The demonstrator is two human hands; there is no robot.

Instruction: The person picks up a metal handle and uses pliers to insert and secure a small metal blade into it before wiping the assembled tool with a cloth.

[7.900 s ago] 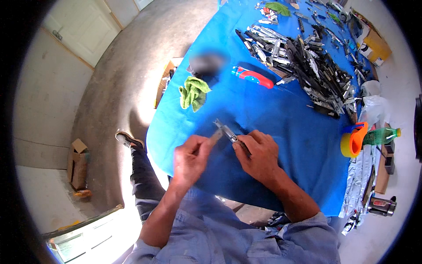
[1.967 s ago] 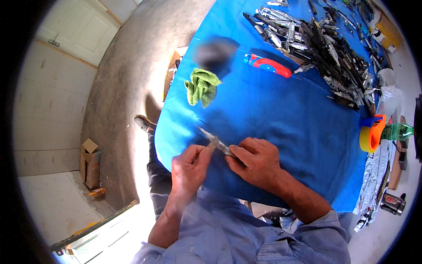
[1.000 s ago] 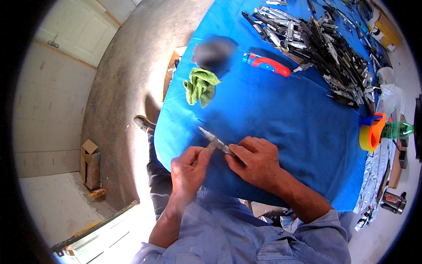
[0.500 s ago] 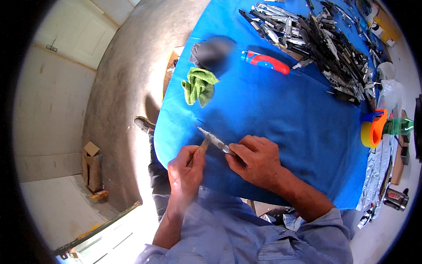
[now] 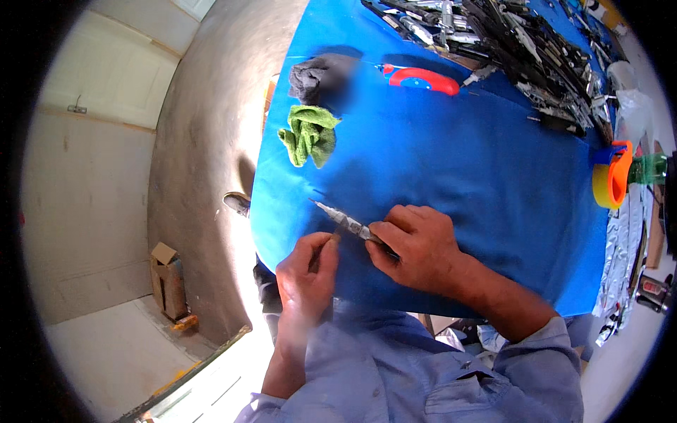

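Observation:
My right hand [image 5: 416, 247] is closed around the rear of a slim silver-white pen-shaped tool [image 5: 352, 225] with a thin pointed tip. The tool slants up to the left, above the blue cloth. Close against its middle, my left hand [image 5: 308, 271] pinches a small thin greyish-brown piece [image 5: 340, 229] between thumb and forefinger. What this piece is cannot be made out. Beyond the tip lie a crumpled green cloth [image 5: 310, 135] and a dark grey cloth [image 5: 308, 79].
The blue-covered table [image 5: 451, 162] carries a heap of slim black and silver metal parts [image 5: 525, 60] at the far right. A red-handled tool [image 5: 427, 80] lies before it. Orange and yellow tape rolls [image 5: 619, 175] and a green bottle [image 5: 647, 169] stand at the right edge.
The view has shifted slightly, so the table things sit differently in the picture. Both hands keep their hold, with the small piece still against the tool.

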